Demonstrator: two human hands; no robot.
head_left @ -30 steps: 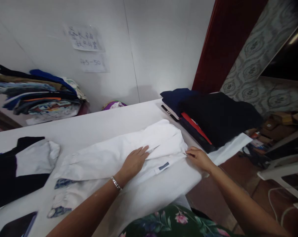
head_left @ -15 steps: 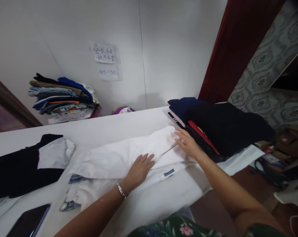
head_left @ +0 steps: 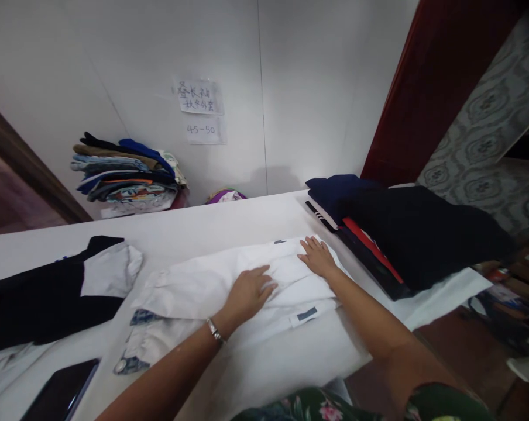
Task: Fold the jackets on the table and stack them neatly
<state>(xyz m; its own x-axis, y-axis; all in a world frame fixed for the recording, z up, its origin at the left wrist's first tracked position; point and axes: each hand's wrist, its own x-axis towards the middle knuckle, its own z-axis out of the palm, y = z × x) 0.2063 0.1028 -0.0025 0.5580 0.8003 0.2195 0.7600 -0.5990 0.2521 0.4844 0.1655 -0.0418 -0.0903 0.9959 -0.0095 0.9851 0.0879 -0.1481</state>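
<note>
The white garment (head_left: 220, 269) lies folded lengthwise on the tabletop (head_left: 268, 213) in front of me, its denim-trimmed cuffs (head_left: 146, 316) at the left end and its label (head_left: 307, 314) along the near side. My left hand (head_left: 247, 292) rests on the middle of it, released, fingers spread and loosely bent; a bracelet (head_left: 215, 331) circles that wrist. My right hand (head_left: 318, 257) lies palm down at the garment's right end, fingers fanned out and grasping nothing.

Behind the garment, a long strip of white tabletop gives me room as far as the back edge. On the right the room is tighter: just a narrow strip separates the garment from the pile of dark clothes (head_left: 422, 234), which has a red edge showing. Nearer me, the tabletop's edge passes close to my right forearm, with the floor (head_left: 370, 389) below.

To the left, a slim gap parts the cuffs from a black-and-white shirt (head_left: 36, 298). A phone (head_left: 62, 389) lies near the bottom left. Beyond the back edge stand a stack of folded clothes (head_left: 128, 175) and the wall (head_left: 326, 88), with two paper notes (head_left: 198, 96) stuck on it.
</note>
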